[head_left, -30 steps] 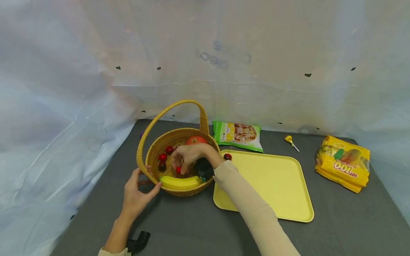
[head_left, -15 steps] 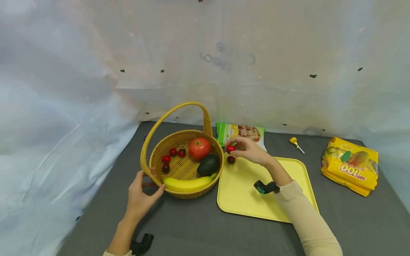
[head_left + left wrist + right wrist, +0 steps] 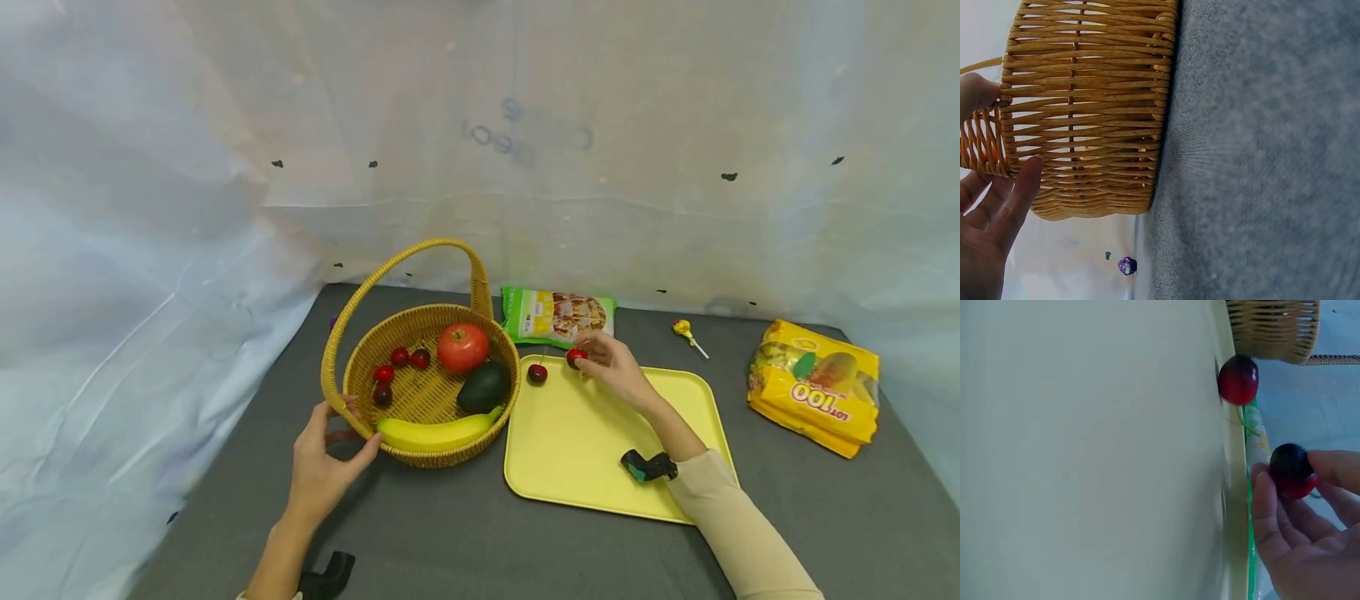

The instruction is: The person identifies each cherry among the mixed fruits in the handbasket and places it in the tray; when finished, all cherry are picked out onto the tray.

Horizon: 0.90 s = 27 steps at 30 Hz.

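My right hand point(image 3: 617, 372) pinches a dark red cherry point(image 3: 1292, 472) between thumb and fingers, over the far edge of the yellow tray point(image 3: 585, 450). Another cherry point(image 3: 537, 374) lies on the tray near its far left corner. At the left, my left hand point(image 3: 322, 467) grips the near-left rim of a wicker basket point(image 3: 1085, 112), thumb on one side and fingers on the other. Inside the basket are a banana point(image 3: 438, 432), a dark green avocado point(image 3: 483, 387), a red round fruit point(image 3: 462, 348) and several cherries point(image 3: 384, 374).
Behind the tray lies a green and white snack packet point(image 3: 558, 317). To the right are a lollipop point(image 3: 682, 328) and a yellow candy bag point(image 3: 816, 387). A small purple wrapped thing point(image 3: 1127, 265) sits beyond the basket. Pale sheeting point(image 3: 600, 208) hangs behind the table.
My right hand has come out of the basket with a cherry and moved right over the tray's far edge. The left hand keeps its grip on the basket rim.
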### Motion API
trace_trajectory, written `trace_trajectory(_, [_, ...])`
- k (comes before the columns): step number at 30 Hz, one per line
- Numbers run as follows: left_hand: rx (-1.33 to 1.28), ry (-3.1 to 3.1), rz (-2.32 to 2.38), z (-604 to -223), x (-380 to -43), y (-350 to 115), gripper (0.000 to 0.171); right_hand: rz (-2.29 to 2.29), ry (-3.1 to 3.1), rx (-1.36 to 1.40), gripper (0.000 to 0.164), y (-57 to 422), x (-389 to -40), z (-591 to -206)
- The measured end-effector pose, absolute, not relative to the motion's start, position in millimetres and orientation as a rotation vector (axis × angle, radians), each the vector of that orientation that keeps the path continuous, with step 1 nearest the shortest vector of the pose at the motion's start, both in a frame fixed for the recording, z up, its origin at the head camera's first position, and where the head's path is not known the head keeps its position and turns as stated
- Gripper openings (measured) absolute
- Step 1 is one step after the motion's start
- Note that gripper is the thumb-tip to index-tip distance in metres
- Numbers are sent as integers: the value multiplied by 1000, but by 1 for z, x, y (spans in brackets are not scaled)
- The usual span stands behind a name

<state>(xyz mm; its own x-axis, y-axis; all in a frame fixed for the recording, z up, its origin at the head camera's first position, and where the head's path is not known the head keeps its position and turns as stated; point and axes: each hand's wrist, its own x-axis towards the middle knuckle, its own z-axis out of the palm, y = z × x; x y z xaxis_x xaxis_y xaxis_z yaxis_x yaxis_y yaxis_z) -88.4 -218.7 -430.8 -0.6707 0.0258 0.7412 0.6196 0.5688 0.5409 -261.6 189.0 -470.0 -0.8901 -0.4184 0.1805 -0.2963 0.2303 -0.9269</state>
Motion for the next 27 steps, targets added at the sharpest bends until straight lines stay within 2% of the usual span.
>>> trace_trajectory(13, [-457, -2140, -1126, -432, -85, -218, 65, -1483, 2497, -732, 35, 182, -261, -479])
trace_trajectory(27, [-447, -2152, -1134, -430, -87, -217, 65, -1356, 2587, -712, 27, 179, -261, -472])
